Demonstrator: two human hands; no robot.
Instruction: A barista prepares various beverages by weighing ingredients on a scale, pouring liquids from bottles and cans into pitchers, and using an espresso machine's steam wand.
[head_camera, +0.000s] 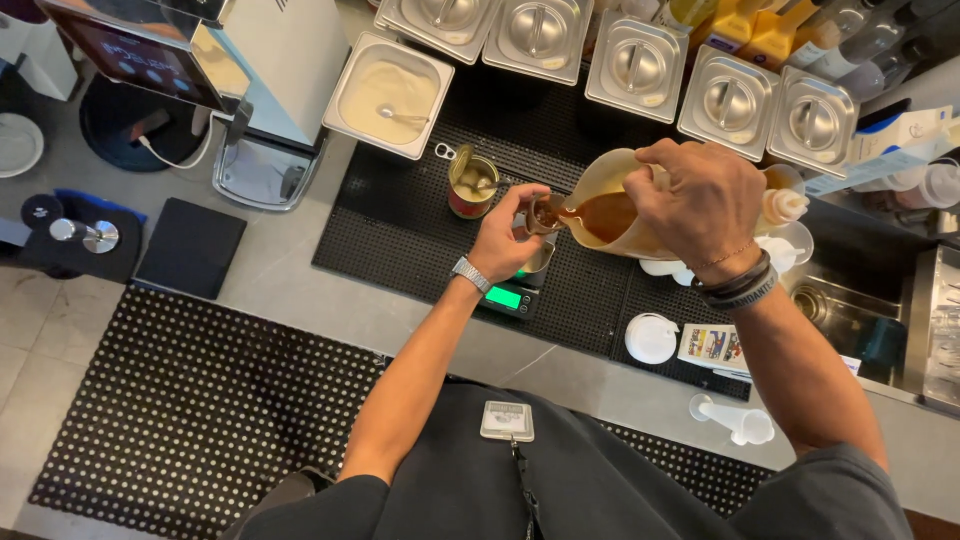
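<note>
Right hand grips the tilted jug — spout pointing left — left hand grips a small cup.

Even, fairly bright indoor light falls from overhead, with soft, short shadows under the arms and beneath the tilted pitcher. The steel container lids throw back pale glare, and the white machine at upper left is nearly washed out. The black bar mat keeps its dotted texture (so focus holds well at the centre). Wide-angle distortion bends the counter edge and floor mat toward the corners, where detail softens slightly.
</note>
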